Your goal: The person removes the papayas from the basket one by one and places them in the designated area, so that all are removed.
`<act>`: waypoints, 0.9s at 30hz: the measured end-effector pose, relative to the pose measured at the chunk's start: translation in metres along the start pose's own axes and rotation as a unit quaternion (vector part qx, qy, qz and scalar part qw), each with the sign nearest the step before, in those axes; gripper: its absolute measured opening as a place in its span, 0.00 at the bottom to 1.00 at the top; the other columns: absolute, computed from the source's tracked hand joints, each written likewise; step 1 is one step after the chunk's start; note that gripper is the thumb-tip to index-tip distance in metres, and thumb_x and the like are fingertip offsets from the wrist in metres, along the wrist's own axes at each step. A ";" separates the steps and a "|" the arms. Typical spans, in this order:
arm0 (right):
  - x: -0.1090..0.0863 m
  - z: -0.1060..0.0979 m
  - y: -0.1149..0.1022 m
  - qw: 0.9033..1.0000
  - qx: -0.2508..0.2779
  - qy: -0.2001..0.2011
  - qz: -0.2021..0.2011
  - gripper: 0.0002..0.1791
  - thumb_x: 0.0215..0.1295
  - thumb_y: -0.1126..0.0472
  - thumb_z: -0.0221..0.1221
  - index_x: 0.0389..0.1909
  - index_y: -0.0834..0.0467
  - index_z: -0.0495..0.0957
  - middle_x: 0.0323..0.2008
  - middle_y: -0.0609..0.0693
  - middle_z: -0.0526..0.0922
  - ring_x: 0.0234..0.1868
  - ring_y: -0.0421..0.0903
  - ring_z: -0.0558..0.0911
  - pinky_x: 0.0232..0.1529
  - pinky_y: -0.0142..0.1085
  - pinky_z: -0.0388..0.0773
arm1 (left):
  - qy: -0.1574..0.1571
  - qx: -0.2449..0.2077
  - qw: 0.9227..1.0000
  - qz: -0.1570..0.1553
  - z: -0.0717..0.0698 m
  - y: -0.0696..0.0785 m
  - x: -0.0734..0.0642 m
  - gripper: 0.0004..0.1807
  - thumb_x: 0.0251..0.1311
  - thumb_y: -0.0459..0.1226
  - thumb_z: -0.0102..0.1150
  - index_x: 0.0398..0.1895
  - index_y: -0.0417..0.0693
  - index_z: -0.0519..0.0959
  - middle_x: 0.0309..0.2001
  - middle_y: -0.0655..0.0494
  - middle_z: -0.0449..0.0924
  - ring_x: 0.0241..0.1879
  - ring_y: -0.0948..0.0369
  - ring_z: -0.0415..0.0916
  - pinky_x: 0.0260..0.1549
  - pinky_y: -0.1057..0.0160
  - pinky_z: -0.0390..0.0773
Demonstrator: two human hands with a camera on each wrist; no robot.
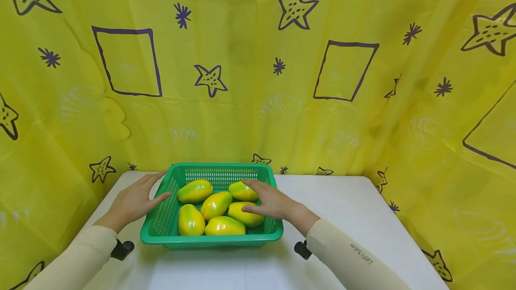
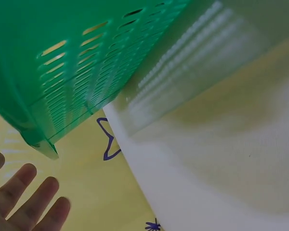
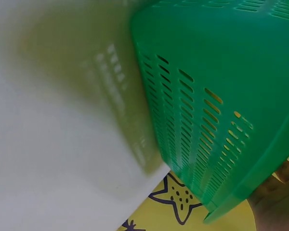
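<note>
A green plastic basket (image 1: 211, 238) with slotted walls sits on the white table, holding several glossy yellow-green fruits (image 1: 217, 205) shaped like mangoes. At its left rim is my left hand (image 1: 135, 200), fingers extended and thumb apart, holding nothing. In the left wrist view, spread fingertips (image 2: 48, 190) show below the basket's rim. My right hand (image 1: 271, 198) reaches over the right rim, its straight fingers and thumb overlapping the two fruits (image 1: 243, 191) on that side. The right wrist view shows the slotted outer wall (image 3: 192, 120), with part of that hand at the lower right corner.
The white table (image 1: 330, 218) extends to the right of the basket. A yellow curtain (image 1: 242, 120) with drawn starfish and frames stands behind and along both sides. Black wrist mounts (image 1: 122, 250) sit beneath both long sleeves (image 1: 346, 254).
</note>
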State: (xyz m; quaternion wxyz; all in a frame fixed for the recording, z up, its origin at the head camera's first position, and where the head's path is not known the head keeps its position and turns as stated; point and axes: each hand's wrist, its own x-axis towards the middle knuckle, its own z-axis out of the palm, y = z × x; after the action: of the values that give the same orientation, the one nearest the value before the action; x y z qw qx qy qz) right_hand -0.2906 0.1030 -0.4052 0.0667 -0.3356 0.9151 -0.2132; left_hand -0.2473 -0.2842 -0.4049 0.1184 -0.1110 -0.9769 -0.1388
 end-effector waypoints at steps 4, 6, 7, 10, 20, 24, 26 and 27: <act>0.000 0.002 -0.001 1.000 0.015 -0.003 0.005 0.44 0.66 0.40 0.59 0.77 0.51 0.53 0.75 0.52 0.59 0.74 0.54 0.60 0.70 0.55 0.60 | -0.006 -0.016 1.000 -0.013 0.002 -0.002 -0.001 0.41 0.65 0.57 0.56 0.73 0.43 0.61 0.64 0.36 0.69 0.53 0.40 0.76 0.42 0.37 0.77; -0.001 0.002 -0.001 1.000 0.020 -0.004 0.006 0.44 0.66 0.41 0.59 0.77 0.52 0.53 0.75 0.52 0.59 0.74 0.54 0.60 0.70 0.55 0.60 | -0.009 -0.030 0.999 -0.018 0.004 -0.003 -0.002 0.40 0.65 0.57 0.57 0.73 0.43 0.62 0.63 0.36 0.70 0.51 0.43 0.77 0.40 0.40 0.78; -0.001 0.002 -0.001 1.000 0.021 -0.004 0.006 0.44 0.66 0.41 0.59 0.77 0.52 0.53 0.75 0.53 0.59 0.74 0.54 0.61 0.70 0.55 0.60 | -0.010 -0.038 0.999 -0.019 0.004 -0.003 -0.002 0.40 0.65 0.56 0.57 0.72 0.43 0.62 0.62 0.36 0.71 0.50 0.44 0.78 0.39 0.41 0.79; -0.001 0.002 -0.001 1.000 0.023 -0.004 0.006 0.44 0.66 0.41 0.59 0.77 0.53 0.54 0.74 0.53 0.59 0.74 0.55 0.61 0.70 0.55 0.60 | -0.012 -0.061 0.998 -0.024 0.006 -0.005 -0.002 0.39 0.65 0.56 0.57 0.72 0.42 0.63 0.61 0.36 0.72 0.48 0.45 0.78 0.36 0.44 0.80; 0.001 0.004 -0.001 0.999 0.030 -0.012 0.019 0.44 0.65 0.41 0.60 0.77 0.51 0.54 0.75 0.52 0.59 0.74 0.53 0.60 0.71 0.54 0.59 | -0.017 -0.105 0.994 -0.036 0.013 -0.010 -0.002 0.40 0.66 0.53 0.58 0.71 0.34 0.62 0.51 0.35 0.77 0.36 0.52 0.80 0.32 0.51 0.80; 0.002 0.006 0.001 0.999 0.035 -0.014 0.024 0.44 0.65 0.41 0.61 0.77 0.51 0.54 0.74 0.53 0.60 0.73 0.53 0.61 0.70 0.53 0.60 | -0.022 -0.117 0.992 -0.046 0.015 -0.010 -0.002 0.40 0.67 0.52 0.57 0.71 0.34 0.61 0.50 0.36 0.77 0.35 0.54 0.79 0.31 0.54 0.79; 0.003 0.007 0.001 0.999 0.038 -0.015 0.026 0.45 0.64 0.41 0.61 0.77 0.50 0.54 0.74 0.53 0.61 0.73 0.53 0.63 0.70 0.53 0.61 | -0.025 -0.123 0.991 -0.053 0.016 -0.009 -0.002 0.40 0.66 0.52 0.58 0.71 0.33 0.61 0.50 0.35 0.77 0.35 0.54 0.79 0.30 0.55 0.79; 0.003 0.007 0.002 0.999 0.037 -0.015 0.027 0.45 0.64 0.41 0.61 0.77 0.51 0.54 0.74 0.53 0.61 0.72 0.53 0.64 0.69 0.54 0.62 | -0.027 -0.127 0.990 -0.055 0.016 -0.009 -0.002 0.40 0.67 0.52 0.58 0.71 0.33 0.61 0.50 0.35 0.77 0.35 0.54 0.79 0.29 0.56 0.79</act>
State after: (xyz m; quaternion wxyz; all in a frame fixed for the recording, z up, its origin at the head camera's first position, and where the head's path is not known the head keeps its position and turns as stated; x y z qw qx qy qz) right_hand -0.2919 0.0997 -0.4123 0.0986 -0.3116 0.9141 -0.2399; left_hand -0.2508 -0.2884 -0.4222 0.0695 -0.0747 -0.9589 -0.2648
